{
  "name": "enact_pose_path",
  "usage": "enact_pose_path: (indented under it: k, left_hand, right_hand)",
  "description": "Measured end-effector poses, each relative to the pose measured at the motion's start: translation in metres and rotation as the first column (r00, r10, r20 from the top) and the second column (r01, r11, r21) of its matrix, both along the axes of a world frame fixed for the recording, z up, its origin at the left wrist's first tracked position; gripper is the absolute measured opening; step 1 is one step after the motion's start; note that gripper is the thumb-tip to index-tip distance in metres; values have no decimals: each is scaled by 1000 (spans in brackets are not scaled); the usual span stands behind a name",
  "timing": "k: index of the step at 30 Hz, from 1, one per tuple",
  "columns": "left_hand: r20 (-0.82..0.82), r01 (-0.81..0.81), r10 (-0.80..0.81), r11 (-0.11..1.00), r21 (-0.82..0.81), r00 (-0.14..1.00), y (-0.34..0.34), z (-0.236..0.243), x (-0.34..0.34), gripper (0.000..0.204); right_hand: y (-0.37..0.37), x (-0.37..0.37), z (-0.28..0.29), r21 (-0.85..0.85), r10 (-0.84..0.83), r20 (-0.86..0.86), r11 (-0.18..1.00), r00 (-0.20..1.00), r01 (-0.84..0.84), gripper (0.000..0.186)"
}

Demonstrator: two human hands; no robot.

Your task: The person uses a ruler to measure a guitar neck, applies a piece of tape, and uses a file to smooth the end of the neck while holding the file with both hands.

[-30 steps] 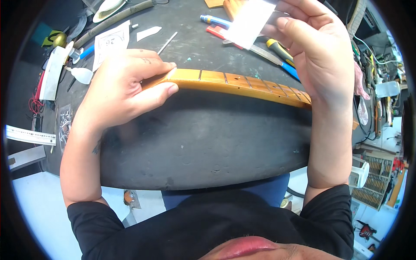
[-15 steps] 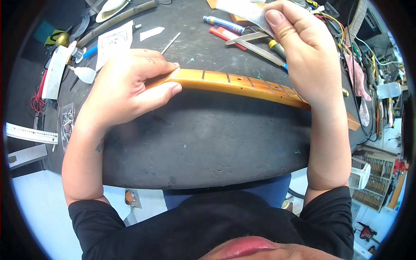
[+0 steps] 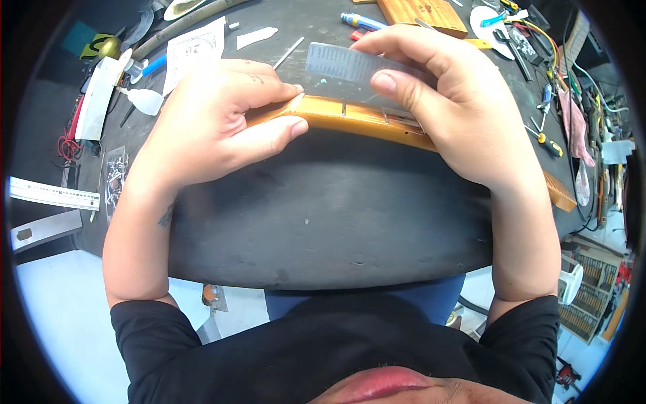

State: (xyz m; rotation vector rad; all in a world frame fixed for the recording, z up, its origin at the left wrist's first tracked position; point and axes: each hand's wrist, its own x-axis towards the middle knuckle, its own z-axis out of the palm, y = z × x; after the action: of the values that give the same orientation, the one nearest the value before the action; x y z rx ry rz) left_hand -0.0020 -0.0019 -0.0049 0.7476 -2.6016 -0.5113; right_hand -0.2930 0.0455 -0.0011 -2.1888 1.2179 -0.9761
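A glossy amber wooden guitar neck (image 3: 356, 118) with metal frets lies across the dark work mat (image 3: 323, 222). My left hand (image 3: 222, 128) is closed on the neck's left end, thumb along its near edge and forefinger over the top. Just above the fretboard, my right hand (image 3: 457, 114) pinches a thin, translucent grey strip (image 3: 340, 64) with fine markings, thumb on its near side. My right hand hides much of the neck's right half; whether strip or fingers touch it, I cannot tell.
Behind are a wooden block (image 3: 420, 13), blue marker (image 3: 360, 20) and paper sheet (image 3: 195, 50). A metal ruler (image 3: 54, 194), white bulb (image 3: 145, 101) and bag of small parts (image 3: 114, 182) lie left. Screwdrivers (image 3: 548, 141), cables and a pink cloth (image 3: 575, 121) crowd the right.
My right hand has come down and toward the neck, turning the strip from upright to lengthwise just above the fretboard. My left hand stays on the neck, shifted slightly rightward in view.
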Motion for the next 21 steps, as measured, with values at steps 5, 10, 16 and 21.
enact_pose_path:
  k: [5, 10, 16, 21]
  left_hand:
    - [18, 34, -33, 998, -46, 999, -1, 4, -2, 30]
    - [-9, 28, -29, 1000, -11, 1000, -1, 2, -2, 31]
    - [-7, -5, 5, 1000, 25, 1000, 0, 4, -3, 30]
    - [23, -2, 1, 999, 42, 1000, 1, 8, -4, 27]
  right_hand:
    - [2, -2, 1, 28, 92, -151, 996, 984, -89, 23]
    - [2, -3, -1, -16, 116, -168, 993, 979, -121, 21]
    - [1, 2, 1, 8, 141, -129, 990, 982, -141, 20]
    - [1, 2, -3, -25, 133, -123, 990, 984, -137, 21]
